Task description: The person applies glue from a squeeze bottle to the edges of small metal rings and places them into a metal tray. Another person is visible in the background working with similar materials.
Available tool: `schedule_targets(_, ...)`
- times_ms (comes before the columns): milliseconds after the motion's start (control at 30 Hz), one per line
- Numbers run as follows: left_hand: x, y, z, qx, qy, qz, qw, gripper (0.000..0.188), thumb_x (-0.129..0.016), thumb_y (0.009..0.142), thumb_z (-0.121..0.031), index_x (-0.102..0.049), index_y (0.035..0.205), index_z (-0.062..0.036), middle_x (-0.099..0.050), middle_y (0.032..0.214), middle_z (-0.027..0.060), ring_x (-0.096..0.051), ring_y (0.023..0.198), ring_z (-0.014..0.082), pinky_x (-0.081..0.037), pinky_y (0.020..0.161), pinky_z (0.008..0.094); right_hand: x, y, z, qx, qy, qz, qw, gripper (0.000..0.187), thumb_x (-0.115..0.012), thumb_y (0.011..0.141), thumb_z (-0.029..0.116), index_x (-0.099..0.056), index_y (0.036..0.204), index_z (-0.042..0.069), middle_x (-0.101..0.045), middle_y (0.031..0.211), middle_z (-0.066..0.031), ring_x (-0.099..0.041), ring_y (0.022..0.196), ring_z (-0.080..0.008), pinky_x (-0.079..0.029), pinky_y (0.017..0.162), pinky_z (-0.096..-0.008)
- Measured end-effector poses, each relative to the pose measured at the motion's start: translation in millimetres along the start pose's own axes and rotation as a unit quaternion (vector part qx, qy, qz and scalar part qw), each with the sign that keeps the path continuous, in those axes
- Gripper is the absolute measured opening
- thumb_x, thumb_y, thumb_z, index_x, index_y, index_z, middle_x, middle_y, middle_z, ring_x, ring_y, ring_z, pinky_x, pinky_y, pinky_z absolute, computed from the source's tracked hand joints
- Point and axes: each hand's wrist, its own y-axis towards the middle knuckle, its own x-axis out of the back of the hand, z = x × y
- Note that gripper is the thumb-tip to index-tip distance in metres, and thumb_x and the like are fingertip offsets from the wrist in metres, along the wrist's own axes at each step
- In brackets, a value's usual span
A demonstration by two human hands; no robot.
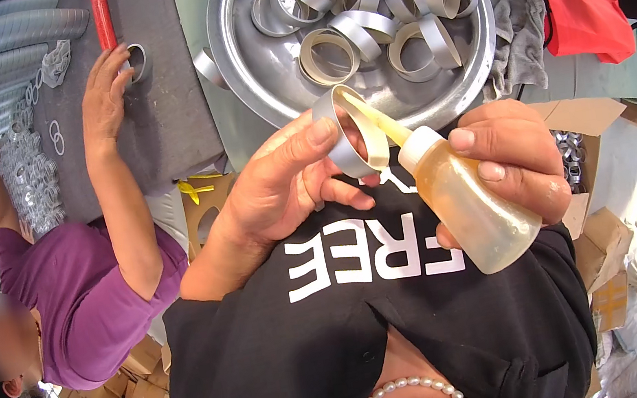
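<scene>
Between the thumb and fingers of my left hand (274,177) is a silver-grey ring (341,146) with a cream inner face, tilted on its edge. My right hand (514,157) grips a translucent squeeze bottle (486,215) with amber liquid inside, a white collar and a long yellowish nozzle. The nozzle tip reaches the upper rim of the ring; whether it touches the inner face I cannot tell. Just beyond my hands, a round metal tray (244,86) holds several loose rings (326,58) of the same kind, heaped toward its far side.
At the left, a co-worker in a purple top (94,298) has one hand (103,91) by a red rod (102,17) and a ring (139,63) on a grey mat. A grey cloth (520,29) and red bag (583,11) lie right of the tray. Cardboard boxes (604,238) stand lower right.
</scene>
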Motion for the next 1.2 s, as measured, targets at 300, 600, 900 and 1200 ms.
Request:
schedule_targets(300,7,-1,-24,-0.202,0.189,-0.087,0.957,0.086,-0.084,0.065,-0.006,-0.039,0.139,-0.0031,-0.052,0.124,0.0125,-0.057,0.114,0.0232,-0.059,0.087,0.0372,-12,9,-9,-0.059,-0.001,0.003,0.998,0.061,-0.088,0.069,0.029,-0.052,0.11,0.002,-0.064,0.105,-0.0255,-0.064,0.066,-0.024,-0.052,0.055,-0.0324)
schedule_targets(600,19,7,-28,-0.429,0.462,-0.054,0.774,0.061,-0.079,0.061,0.007,-0.061,0.117,-0.0041,-0.052,0.121,0.012,-0.058,0.11,0.0213,-0.059,0.089,0.0323,4,12,-14,-0.172,0.076,-0.015,0.982,0.064,-0.081,0.071,0.037,-0.05,0.112,-0.002,-0.06,0.098,-0.0261,-0.061,0.081,-0.0245,-0.053,0.069,-0.0327)
schedule_targets(900,26,16,-30,-0.505,0.553,-0.039,0.661,0.054,-0.076,0.059,0.015,-0.069,0.108,-0.0068,-0.057,0.117,0.0116,-0.062,0.098,0.0208,-0.057,0.075,0.0288,-10,7,-33,-0.404,0.254,-0.16,0.864,0.059,-0.072,0.075,0.042,-0.05,0.109,-0.001,-0.058,0.095,-0.0171,-0.063,0.082,-0.0252,-0.054,0.073,-0.0359)
schedule_targets(1200,62,-13,-73,-0.468,0.591,-0.351,0.555,0.059,-0.084,0.063,-0.007,-0.063,0.118,-0.0046,-0.059,0.113,0.011,-0.058,0.107,0.0246,-0.053,0.079,0.0333,-7,1,-47,-0.464,0.431,-0.316,0.706,0.049,-0.052,0.095,0.04,-0.046,0.108,-0.006,-0.053,0.098,-0.0216,-0.05,0.044,-0.012,-0.048,0.042,-0.0199)
